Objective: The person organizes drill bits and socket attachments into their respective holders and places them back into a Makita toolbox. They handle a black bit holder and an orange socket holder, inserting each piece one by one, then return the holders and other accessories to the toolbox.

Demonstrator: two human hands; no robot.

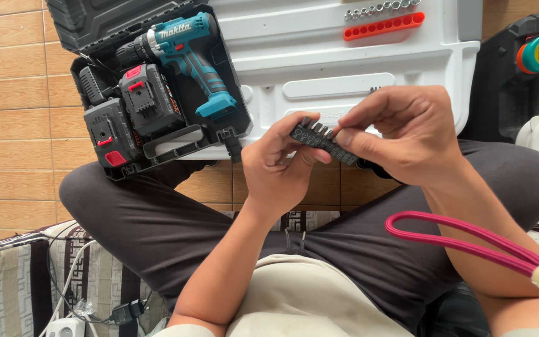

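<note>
Both grips clamp one bit holder point(324, 141): left hand point(279, 163) under its near-left end, right hand point(400, 134) pinching its far-right end, long axis slanting between them.

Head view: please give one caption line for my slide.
Both hands, left hand and right hand, hold a black bit holder strip beside an open cordless drill case.

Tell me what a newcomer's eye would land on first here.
At centre, the left hand and right hand together grip a dark bit holder strip. Upper left, a teal cordless drill lies in an open black case with two batteries. A pink cord loops over the right forearm.
</note>
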